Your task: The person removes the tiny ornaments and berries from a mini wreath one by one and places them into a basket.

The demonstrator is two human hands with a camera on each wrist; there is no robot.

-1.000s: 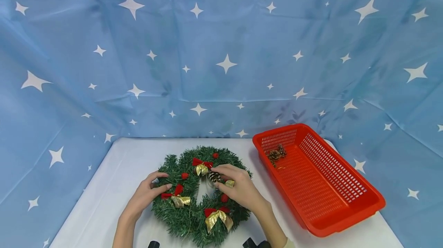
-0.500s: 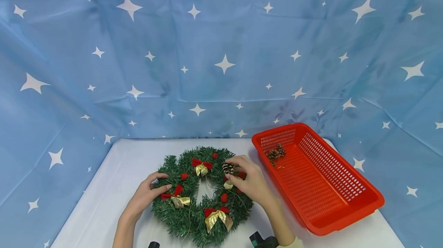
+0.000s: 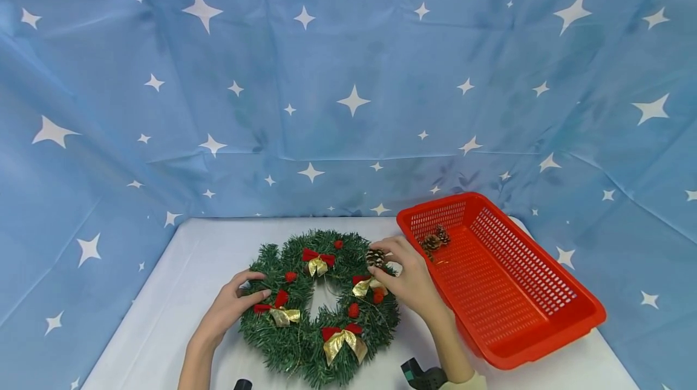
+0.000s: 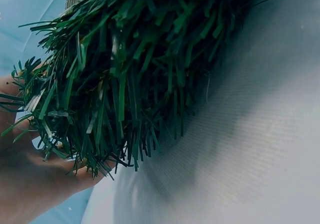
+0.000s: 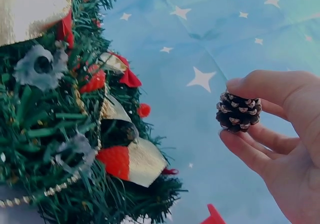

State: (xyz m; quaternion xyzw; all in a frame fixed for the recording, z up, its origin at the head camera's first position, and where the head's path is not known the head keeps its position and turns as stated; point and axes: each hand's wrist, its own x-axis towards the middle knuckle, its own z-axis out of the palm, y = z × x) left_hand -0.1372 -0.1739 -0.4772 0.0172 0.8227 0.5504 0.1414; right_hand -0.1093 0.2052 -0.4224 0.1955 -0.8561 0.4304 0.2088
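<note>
A green tinsel wreath (image 3: 272,341) with red-and-gold bows (image 3: 344,344) and red berries lies flat on the white table. My left hand (image 3: 231,299) holds its left side, fingers and thumb curved over the greenery; in the left wrist view the strands partly hide that hand (image 4: 45,179). Between thumb and fingertips, my right hand (image 3: 405,272) pinches a brown pine cone (image 3: 376,257) with pale-tipped scales. The cone is above the wreath's upper right edge. In the right wrist view, the pine cone (image 5: 239,112) is apart from the greenery, and a gold bead string (image 5: 60,189) runs across the wreath.
A red perforated basket (image 3: 544,341) stands to the right, with several pine cones (image 3: 432,242) in its far left corner. White tablecloth (image 3: 212,239) surrounds the wreath. Behind hangs a blue cloth (image 3: 348,45) with white stars.
My right hand has carried the pine cone rightward and slightly away, from the wreath's centre opening to its upper right edge. The left hand stays on the wreath.
</note>
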